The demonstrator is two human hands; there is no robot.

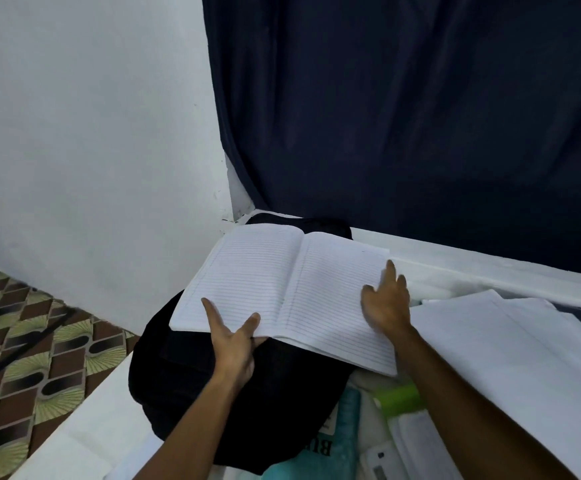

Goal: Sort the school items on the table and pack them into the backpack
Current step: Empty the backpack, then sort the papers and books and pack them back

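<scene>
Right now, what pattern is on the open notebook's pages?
Plain white pages with thin horizontal ruled lines, no writing visible on the notebook; head view.

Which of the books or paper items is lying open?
The lined notebook on the black backpack, under both hands; the teal book below it is closed.
</scene>
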